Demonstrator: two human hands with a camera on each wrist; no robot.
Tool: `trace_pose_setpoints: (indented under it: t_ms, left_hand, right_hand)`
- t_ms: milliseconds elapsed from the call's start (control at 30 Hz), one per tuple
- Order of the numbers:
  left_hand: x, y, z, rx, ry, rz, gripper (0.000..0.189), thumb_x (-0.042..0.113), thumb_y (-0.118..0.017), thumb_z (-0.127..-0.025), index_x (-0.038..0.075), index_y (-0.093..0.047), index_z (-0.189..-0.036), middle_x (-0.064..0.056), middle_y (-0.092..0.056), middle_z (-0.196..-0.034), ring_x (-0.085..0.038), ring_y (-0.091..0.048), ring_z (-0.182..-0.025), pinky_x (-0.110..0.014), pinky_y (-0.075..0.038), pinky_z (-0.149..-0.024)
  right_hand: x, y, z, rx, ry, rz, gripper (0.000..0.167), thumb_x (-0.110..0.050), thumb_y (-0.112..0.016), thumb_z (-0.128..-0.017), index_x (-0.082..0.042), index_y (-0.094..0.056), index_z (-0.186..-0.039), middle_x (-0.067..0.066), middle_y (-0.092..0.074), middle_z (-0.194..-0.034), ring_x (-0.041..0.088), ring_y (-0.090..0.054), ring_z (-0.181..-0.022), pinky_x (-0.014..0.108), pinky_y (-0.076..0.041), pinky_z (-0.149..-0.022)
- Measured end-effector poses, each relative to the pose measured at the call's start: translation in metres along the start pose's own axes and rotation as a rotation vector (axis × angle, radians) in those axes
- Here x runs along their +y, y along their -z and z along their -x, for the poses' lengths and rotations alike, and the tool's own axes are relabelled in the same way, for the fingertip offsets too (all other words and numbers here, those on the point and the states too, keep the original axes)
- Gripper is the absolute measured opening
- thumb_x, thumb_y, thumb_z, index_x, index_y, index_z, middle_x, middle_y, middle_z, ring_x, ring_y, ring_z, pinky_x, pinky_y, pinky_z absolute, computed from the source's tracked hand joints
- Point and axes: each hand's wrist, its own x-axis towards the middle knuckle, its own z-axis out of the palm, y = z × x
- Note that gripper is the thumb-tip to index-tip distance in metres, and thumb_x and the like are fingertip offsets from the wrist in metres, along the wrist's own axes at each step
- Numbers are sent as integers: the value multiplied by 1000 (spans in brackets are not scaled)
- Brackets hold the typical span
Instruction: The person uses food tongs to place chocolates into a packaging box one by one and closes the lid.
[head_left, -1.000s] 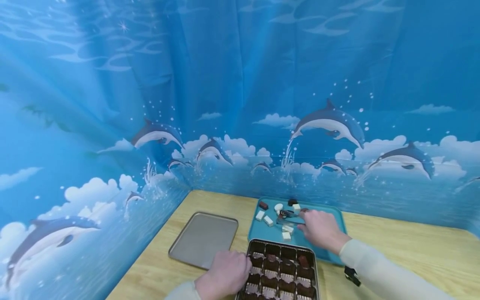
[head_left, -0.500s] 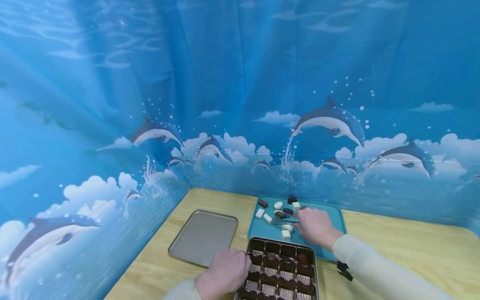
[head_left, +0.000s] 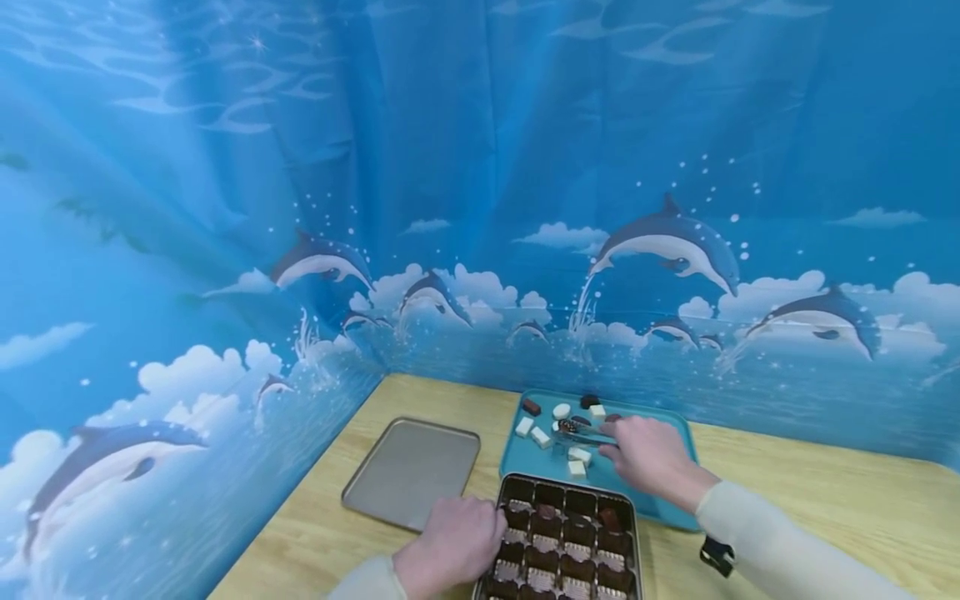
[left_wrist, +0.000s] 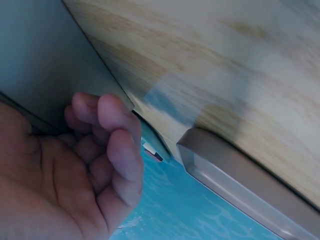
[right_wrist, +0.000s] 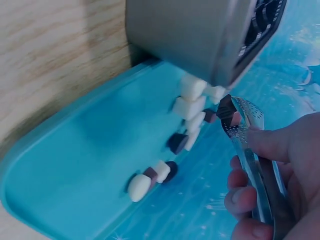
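Note:
In the head view my right hand point(head_left: 652, 454) grips small metal serving tongs point(right_wrist: 260, 175) over the teal tray point(right_wrist: 115, 115). The perforated tips of the tongs sit close round a dark piece of chocolate point(right_wrist: 226, 109). My left hand point(head_left: 453, 542) holds the left rim of a metal chocolate tin point(right_wrist: 175, 35), with fingers curled along its outer wall in the left wrist view. Dark compartments point(head_left: 579, 535) fill the tin; chocolates stand in some of the far ones. White chocolates point(right_wrist: 189, 106) and several dark ones point(right_wrist: 177, 143) lie on the tray.
A flat metal lid point(head_left: 412, 475) lies on the wooden table point(head_left: 802, 492) left of the tin. Under the right forearm is a small black object point(head_left: 717, 555). A blue dolphin curtain point(head_left: 480, 208) hangs close behind the tray and along the left side.
My right hand has dipped slightly left and come back right, while the tongs' spread tips have drawn together at a dark piece. The left hand stays at the tin's rim.

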Motion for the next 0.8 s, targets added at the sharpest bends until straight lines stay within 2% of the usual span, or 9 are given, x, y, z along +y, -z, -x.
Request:
trace_pose_setpoints:
  t_ms: [233, 433, 533, 667, 800]
  left_hand:
    - [0, -1, 1, 16, -9, -5, 45, 34, -44, -106, 15, -56, -66, 1, -50, -57, -19, -53, -51, -35, -45, -46]
    - [0, 1, 0, -13, 5, 9, 46, 33, -41, -107, 15, -56, -67, 1, -48, -57, -18, -52, -51, -34, -46, -47]
    - [0, 2, 0, -20, 8, 10, 46, 33, -41, -107, 15, -56, -67, 2, -47, -58, -17, -50, -51, -33, -45, -48]
    - [0, 3, 1, -23, 2, -1, 45, 34, -41, -107, 15, -55, -68, 3, -45, -57, -15, -47, -50, -32, -44, -46]
    - [1, 2, 1, -7, -7, -21, 45, 34, -43, -107, 14, -57, -68, 3, -46, -57, -16, -48, -49, -32, -43, -45]
  right_hand:
    - [-9, 23, 17, 44, 63, -1, 36, -28, -74, -91, -10, -71, -122, 1, -74, -88, 5, -42, -46, 26, -33, -44]
    - [-24, 32, 31, 56, 125, -17, 27, -29, -75, -90, -15, -74, -113, -10, -65, -70, -1, -41, -47, 23, -34, -44]
    - [-32, 31, 37, 51, 139, -39, 26, -28, -76, -90, -16, -74, -113, -8, -70, -77, -2, -42, -47, 22, -35, -43]
    - [-41, 26, 43, 52, 175, -42, 31, -27, -77, -88, -14, -74, -116, 1, -77, -98, -1, -52, -54, 23, -44, -47]
    - [-48, 20, 45, 48, 221, -28, 31, -29, -77, -88, -14, -74, -115, 1, -77, -97, 3, -59, -60, 26, -50, -52]
